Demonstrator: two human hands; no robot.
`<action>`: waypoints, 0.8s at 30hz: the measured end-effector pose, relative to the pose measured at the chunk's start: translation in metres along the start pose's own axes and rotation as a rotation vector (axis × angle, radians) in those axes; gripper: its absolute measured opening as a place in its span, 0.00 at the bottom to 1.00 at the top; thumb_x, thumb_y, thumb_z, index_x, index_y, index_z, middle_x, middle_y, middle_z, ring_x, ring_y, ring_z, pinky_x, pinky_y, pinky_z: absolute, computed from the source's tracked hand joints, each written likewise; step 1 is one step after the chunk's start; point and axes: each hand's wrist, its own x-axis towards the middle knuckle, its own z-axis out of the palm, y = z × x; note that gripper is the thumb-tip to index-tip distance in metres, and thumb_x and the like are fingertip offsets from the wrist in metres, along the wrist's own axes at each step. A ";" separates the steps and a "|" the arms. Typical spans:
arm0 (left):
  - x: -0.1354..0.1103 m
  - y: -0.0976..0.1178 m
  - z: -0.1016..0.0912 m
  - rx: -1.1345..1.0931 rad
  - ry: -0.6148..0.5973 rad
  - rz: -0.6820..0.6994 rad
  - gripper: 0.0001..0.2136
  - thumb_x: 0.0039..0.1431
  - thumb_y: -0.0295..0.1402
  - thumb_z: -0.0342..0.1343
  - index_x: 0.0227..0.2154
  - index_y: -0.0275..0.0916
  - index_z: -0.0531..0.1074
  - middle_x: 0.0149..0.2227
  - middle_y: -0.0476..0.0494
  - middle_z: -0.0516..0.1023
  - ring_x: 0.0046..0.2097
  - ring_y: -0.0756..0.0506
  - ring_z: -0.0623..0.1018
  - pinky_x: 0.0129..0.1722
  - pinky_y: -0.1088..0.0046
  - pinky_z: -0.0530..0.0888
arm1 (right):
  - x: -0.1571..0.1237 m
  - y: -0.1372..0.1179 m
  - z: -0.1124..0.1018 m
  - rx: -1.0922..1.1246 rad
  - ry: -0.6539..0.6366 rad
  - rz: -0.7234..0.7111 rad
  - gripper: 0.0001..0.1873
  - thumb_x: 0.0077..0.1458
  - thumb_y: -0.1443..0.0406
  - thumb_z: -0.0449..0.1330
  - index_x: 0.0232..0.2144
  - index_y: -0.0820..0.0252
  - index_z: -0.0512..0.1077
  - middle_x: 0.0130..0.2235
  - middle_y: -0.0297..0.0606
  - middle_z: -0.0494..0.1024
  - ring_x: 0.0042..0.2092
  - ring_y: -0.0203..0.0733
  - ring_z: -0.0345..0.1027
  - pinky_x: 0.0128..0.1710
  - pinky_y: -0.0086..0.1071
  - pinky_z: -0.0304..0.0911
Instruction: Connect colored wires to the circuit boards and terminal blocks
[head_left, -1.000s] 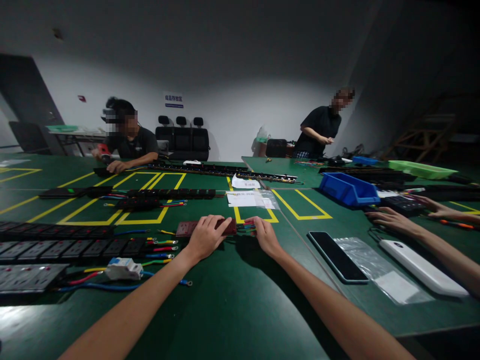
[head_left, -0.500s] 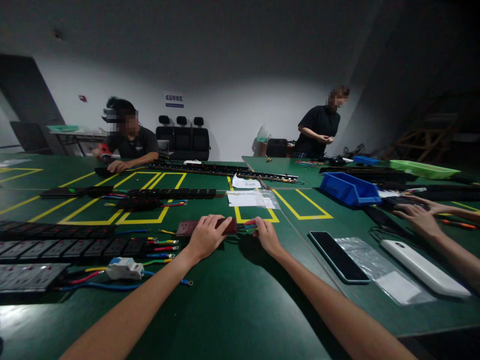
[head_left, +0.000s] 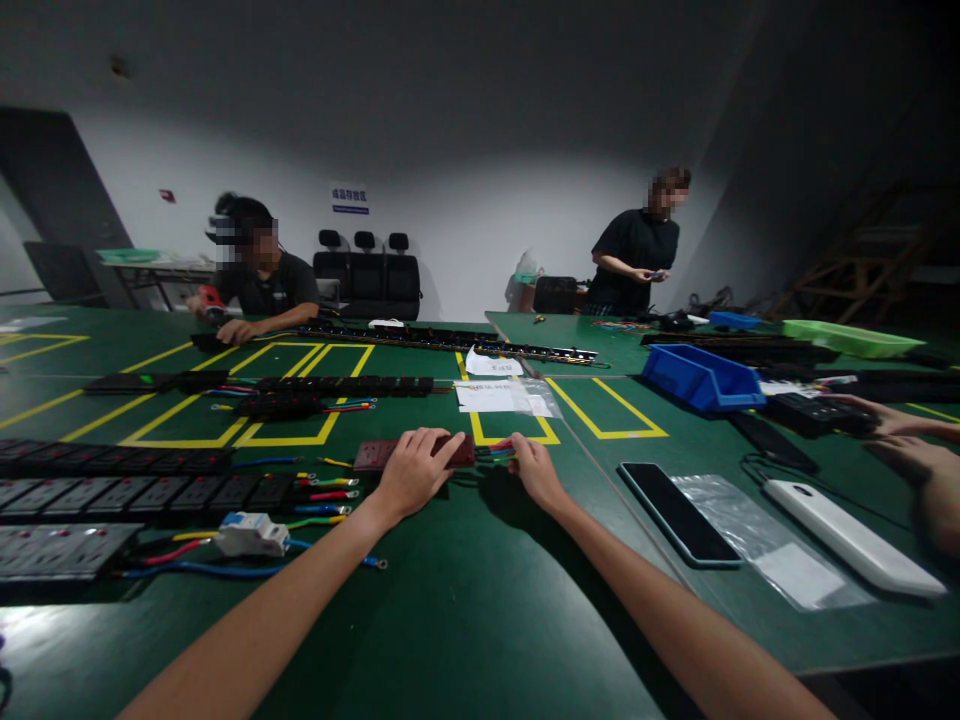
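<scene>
A dark red socket strip lies across the green table in front of me. My left hand is closed over its middle, thumb on the near side. From the strip's right end come several coloured wires, and my right hand pinches them near their ends. The wire tips are hidden by my fingers. Left of my hands lie black socket strips with ring-terminal leads and a grey socket strip beside a white circuit breaker.
A phone, a plastic bag and a white power bank lie to the right. Beyond stand a blue bin and labelled papers. A co-worker's hands are at the right; two people are across the table.
My hands stay in place on the socket strip and wires. At the right, the co-worker's hands have drawn back to the right, uncovering a black block.
</scene>
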 end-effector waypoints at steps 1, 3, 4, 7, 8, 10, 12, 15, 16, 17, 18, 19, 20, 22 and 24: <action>0.000 0.000 0.000 0.002 -0.001 0.000 0.27 0.61 0.33 0.60 0.62 0.41 0.63 0.53 0.35 0.72 0.52 0.37 0.71 0.50 0.57 0.68 | 0.000 0.000 0.000 0.008 -0.001 0.006 0.30 0.57 0.41 0.52 0.23 0.61 0.73 0.19 0.35 0.70 0.22 0.38 0.63 0.23 0.31 0.55; 0.000 0.000 0.000 0.004 -0.005 -0.002 0.27 0.61 0.33 0.61 0.62 0.40 0.63 0.53 0.35 0.72 0.52 0.37 0.71 0.50 0.57 0.68 | 0.000 0.000 0.000 0.023 -0.009 0.021 0.30 0.56 0.41 0.52 0.24 0.60 0.72 0.19 0.35 0.70 0.22 0.39 0.63 0.22 0.31 0.55; 0.000 0.001 -0.001 0.006 -0.007 -0.002 0.27 0.61 0.33 0.61 0.62 0.40 0.63 0.53 0.35 0.72 0.52 0.36 0.71 0.50 0.57 0.68 | 0.000 0.000 0.001 0.028 -0.011 0.028 0.30 0.56 0.40 0.52 0.24 0.60 0.72 0.19 0.35 0.70 0.22 0.39 0.63 0.22 0.31 0.55; 0.000 0.001 -0.001 0.010 -0.010 -0.002 0.27 0.61 0.33 0.61 0.62 0.39 0.63 0.53 0.35 0.72 0.52 0.36 0.71 0.50 0.57 0.68 | 0.001 0.001 0.001 0.041 -0.005 0.044 0.31 0.55 0.39 0.53 0.23 0.60 0.71 0.19 0.36 0.70 0.22 0.39 0.63 0.22 0.31 0.56; 0.000 0.001 -0.001 0.010 -0.010 -0.002 0.27 0.61 0.33 0.61 0.62 0.39 0.63 0.53 0.35 0.72 0.52 0.36 0.71 0.50 0.57 0.68 | 0.001 0.000 0.001 0.040 0.000 0.047 0.31 0.55 0.39 0.54 0.23 0.60 0.71 0.19 0.36 0.70 0.22 0.39 0.63 0.22 0.31 0.56; 0.000 0.001 -0.001 0.009 -0.009 -0.001 0.26 0.62 0.33 0.60 0.62 0.40 0.63 0.53 0.35 0.72 0.52 0.37 0.71 0.50 0.57 0.68 | 0.000 -0.001 0.001 0.021 0.002 0.049 0.32 0.55 0.38 0.53 0.22 0.59 0.71 0.19 0.37 0.71 0.22 0.39 0.64 0.21 0.31 0.56; 0.000 0.000 -0.001 0.008 -0.010 0.000 0.26 0.62 0.33 0.60 0.62 0.40 0.63 0.53 0.36 0.72 0.52 0.37 0.71 0.50 0.57 0.68 | -0.001 -0.003 0.000 -0.018 -0.011 0.044 0.33 0.56 0.38 0.51 0.22 0.59 0.72 0.19 0.38 0.71 0.22 0.39 0.64 0.21 0.31 0.56; 0.000 0.000 0.000 0.012 -0.016 0.001 0.26 0.62 0.33 0.60 0.62 0.40 0.63 0.53 0.36 0.72 0.53 0.37 0.71 0.50 0.57 0.68 | -0.001 -0.005 0.000 -0.073 -0.034 0.018 0.35 0.58 0.37 0.48 0.22 0.60 0.73 0.18 0.38 0.71 0.21 0.39 0.63 0.21 0.31 0.55; 0.000 0.000 0.000 0.014 -0.017 0.001 0.26 0.62 0.33 0.61 0.62 0.40 0.63 0.53 0.36 0.72 0.53 0.36 0.71 0.51 0.57 0.68 | -0.001 -0.005 0.000 -0.082 -0.038 0.008 0.35 0.58 0.37 0.47 0.22 0.60 0.73 0.18 0.38 0.71 0.21 0.39 0.63 0.21 0.31 0.55; 0.000 0.000 0.000 0.015 -0.018 0.001 0.26 0.62 0.33 0.60 0.62 0.40 0.63 0.53 0.36 0.72 0.53 0.36 0.71 0.51 0.57 0.68 | -0.001 -0.005 0.000 -0.085 -0.039 0.001 0.35 0.58 0.37 0.47 0.22 0.60 0.73 0.18 0.38 0.71 0.21 0.39 0.63 0.21 0.31 0.55; 0.000 0.000 0.000 0.015 -0.019 0.000 0.26 0.62 0.33 0.60 0.62 0.40 0.63 0.53 0.36 0.72 0.53 0.36 0.71 0.50 0.57 0.68 | 0.000 -0.005 0.000 -0.083 -0.038 -0.001 0.35 0.57 0.37 0.47 0.23 0.59 0.73 0.18 0.37 0.71 0.21 0.39 0.63 0.21 0.31 0.55; 0.000 0.000 0.000 0.014 -0.019 -0.001 0.26 0.62 0.34 0.60 0.62 0.40 0.63 0.53 0.36 0.72 0.53 0.36 0.71 0.50 0.57 0.68 | 0.000 -0.004 0.000 -0.076 -0.033 0.001 0.35 0.57 0.37 0.48 0.22 0.59 0.72 0.18 0.37 0.70 0.21 0.39 0.63 0.21 0.31 0.55; 0.000 0.000 0.000 0.013 -0.020 -0.002 0.26 0.62 0.34 0.60 0.62 0.40 0.63 0.53 0.36 0.72 0.53 0.36 0.71 0.50 0.57 0.68 | 0.000 -0.003 0.001 -0.067 -0.027 0.008 0.34 0.56 0.37 0.48 0.22 0.59 0.72 0.18 0.37 0.70 0.21 0.39 0.64 0.21 0.31 0.55; 0.000 0.000 0.000 0.011 -0.021 -0.004 0.27 0.62 0.34 0.60 0.62 0.40 0.63 0.53 0.36 0.72 0.53 0.36 0.71 0.50 0.57 0.68 | 0.001 -0.001 0.001 -0.045 -0.016 0.023 0.34 0.55 0.36 0.49 0.22 0.59 0.70 0.18 0.37 0.71 0.21 0.40 0.64 0.21 0.31 0.56; 0.001 0.000 0.000 0.012 -0.021 -0.005 0.26 0.62 0.34 0.60 0.62 0.40 0.63 0.53 0.35 0.72 0.53 0.36 0.71 0.50 0.57 0.68 | 0.001 0.000 0.001 -0.034 -0.013 0.033 0.34 0.54 0.36 0.50 0.22 0.58 0.70 0.18 0.37 0.71 0.21 0.40 0.64 0.21 0.31 0.56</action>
